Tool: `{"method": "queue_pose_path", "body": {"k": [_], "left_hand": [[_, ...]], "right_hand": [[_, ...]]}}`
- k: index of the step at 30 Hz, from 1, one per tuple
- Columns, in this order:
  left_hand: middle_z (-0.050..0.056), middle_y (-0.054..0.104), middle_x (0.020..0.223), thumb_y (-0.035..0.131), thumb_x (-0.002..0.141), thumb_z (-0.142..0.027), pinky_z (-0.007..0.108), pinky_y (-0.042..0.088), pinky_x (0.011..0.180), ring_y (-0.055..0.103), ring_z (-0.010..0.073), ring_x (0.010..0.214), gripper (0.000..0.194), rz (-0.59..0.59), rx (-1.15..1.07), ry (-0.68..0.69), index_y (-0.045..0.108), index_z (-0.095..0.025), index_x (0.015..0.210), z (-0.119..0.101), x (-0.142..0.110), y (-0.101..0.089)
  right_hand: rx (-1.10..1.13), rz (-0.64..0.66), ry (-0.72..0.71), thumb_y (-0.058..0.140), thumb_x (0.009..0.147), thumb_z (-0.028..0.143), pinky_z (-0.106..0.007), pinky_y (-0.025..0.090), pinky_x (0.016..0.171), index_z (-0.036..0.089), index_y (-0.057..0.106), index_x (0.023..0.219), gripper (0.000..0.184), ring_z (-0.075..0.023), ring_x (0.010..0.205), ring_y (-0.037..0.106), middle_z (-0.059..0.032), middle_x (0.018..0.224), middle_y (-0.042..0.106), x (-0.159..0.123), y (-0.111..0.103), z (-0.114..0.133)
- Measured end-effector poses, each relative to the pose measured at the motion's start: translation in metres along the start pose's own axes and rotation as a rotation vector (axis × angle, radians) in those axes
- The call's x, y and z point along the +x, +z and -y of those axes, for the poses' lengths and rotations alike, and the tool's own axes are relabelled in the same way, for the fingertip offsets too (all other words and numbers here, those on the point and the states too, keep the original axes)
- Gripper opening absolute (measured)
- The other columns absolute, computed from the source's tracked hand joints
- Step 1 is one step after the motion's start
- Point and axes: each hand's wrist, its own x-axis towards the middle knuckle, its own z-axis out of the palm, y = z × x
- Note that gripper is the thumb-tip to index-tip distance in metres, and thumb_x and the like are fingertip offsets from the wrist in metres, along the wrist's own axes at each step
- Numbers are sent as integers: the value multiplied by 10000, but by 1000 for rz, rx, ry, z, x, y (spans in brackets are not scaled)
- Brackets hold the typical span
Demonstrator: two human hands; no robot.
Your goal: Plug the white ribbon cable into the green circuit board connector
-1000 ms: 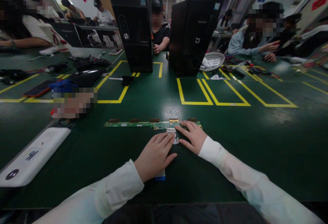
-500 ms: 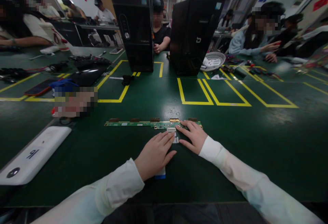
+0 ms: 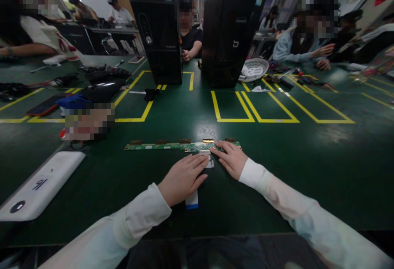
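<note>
A long, narrow green circuit board (image 3: pixel 154 147) lies crosswise on the green table, brown tabs along its far edge. A white flat ribbon cable (image 3: pixel 192 199) with a blue end runs from the board's near edge towards me. My left hand (image 3: pixel 183 177) lies across the cable with its fingers stretched out and hides its middle part. Over the right part of the board rests my right hand (image 3: pixel 231 158), fingers extended and apart, fingertips on the board near a gold-coloured tab. I cannot tell whether the cable is seated in its connector.
Two black computer towers (image 3: pixel 160 35) (image 3: pixel 234 43) stand at the back, a person behind them. At the left lie a white device (image 3: pixel 40 187) and a heap of dark cables (image 3: pixel 101 74). A white basket (image 3: pixel 254 70) sits beside the right tower. Yellow tape marks the table.
My left hand has shifted slightly left and away from me, showing more of the cable's blue-ended part. My right thumb has drawn in towards the fingers. The camera view has shifted slightly.
</note>
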Motion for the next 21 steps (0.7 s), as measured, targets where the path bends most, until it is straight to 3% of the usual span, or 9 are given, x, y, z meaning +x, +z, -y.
{"method": "queue_pose_path", "body": {"k": [12,21], "left_hand": [[54,474,1471,351,993,-380,388,346,1122,442,195,1342,470,21,-17,39,429,-197,1420,10,-1,-6],[69,483,1463,362,986,-433,402,343,1125,439,204,1340,490,-12,-47,13,437,-193,1407,5,-1,-1]], "right_hand": [[-6,-6,-4,376,931,238,-530,411,999,195,527,1371,468,-293,1230,417,-150,1363,490,0,4,-3],[-7,11,6,413,921,224,-516,389,1021,187,522,1374,468,-288,1256,395,-157,1380,472,0,4,-2]]}}
